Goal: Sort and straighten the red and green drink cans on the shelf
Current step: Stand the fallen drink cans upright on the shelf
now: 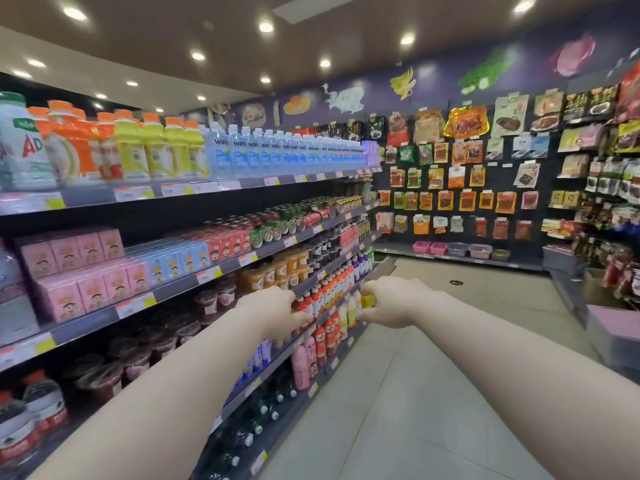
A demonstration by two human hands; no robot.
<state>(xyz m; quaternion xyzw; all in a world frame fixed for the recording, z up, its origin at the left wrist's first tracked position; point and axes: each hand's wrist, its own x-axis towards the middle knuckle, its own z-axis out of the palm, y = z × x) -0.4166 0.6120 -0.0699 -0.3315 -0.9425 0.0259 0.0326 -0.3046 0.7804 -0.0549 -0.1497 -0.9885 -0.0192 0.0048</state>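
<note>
Aisle view, listed near to far. Two bare forearms enter from the lower corners and converge at centre frame. Left hand (pixel 273 311): back up, fingers loosely curled downward, thumb pointing right, nothing seen in its hold, in front of the lower shelf edge (pixel 308 336). Right hand (pixel 389 303): back up, fingers bent leftward over a yellow bottle (pixel 367 301); blur hides whether they grip or merely overlap it. Small red and white bottles (pixel 323 336) stand between and below the two hands. Shelving (pixel 194 277) fills the left half, its price-strip edges running diagonally toward centre. Grey tiled floor (pixel 426 368) lies open at lower centre and right, bounded on the right by a pink box (pixel 614 336). Green cans (pixel 273 232) and red cans (pixel 317 216) sit on the second shelf down, above and beyond the hands, well apart from both; some show round ends. Back wall (pixel 460 188), far centre-right: hanging snack packets.
</note>
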